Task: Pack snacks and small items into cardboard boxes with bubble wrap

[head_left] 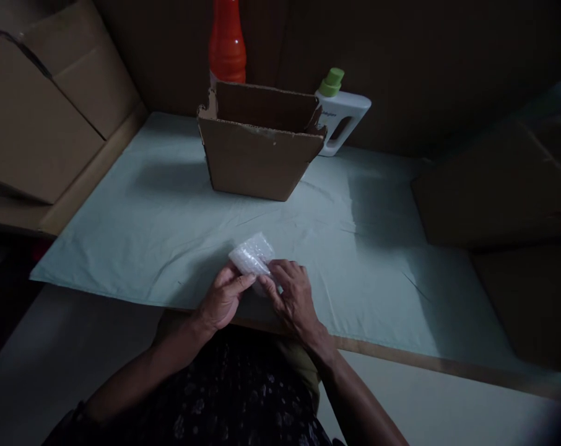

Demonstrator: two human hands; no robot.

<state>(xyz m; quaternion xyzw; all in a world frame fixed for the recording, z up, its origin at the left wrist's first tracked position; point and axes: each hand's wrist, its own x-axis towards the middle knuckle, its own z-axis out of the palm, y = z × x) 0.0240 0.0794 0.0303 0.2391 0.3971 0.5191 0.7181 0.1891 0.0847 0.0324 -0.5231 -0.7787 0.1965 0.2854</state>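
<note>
1. Across the work area spreads a pale green cloth (169,210), lightly wrinkled, over a table with a wooden front edge (392,354).
2. At the left side rests a large cardboard carton (34,124); dark cartons (485,186) line the right.
3. Toward the back, a smaller open box (255,158) stands upright on the cloth.
4. Behind it, partly hidden, are an orange-red bottle (227,52) and a white bottle (332,114) with a green cap.
5. Near the front edge, the left hand (222,294) grips one side of some bubble wrap (251,254), thumb on top; the right hand (295,294) pinches the other side between thumb and bent fingers.
6. Between both hands, the folded bubble wrap sits in front of the open box, well apart from it.
</note>
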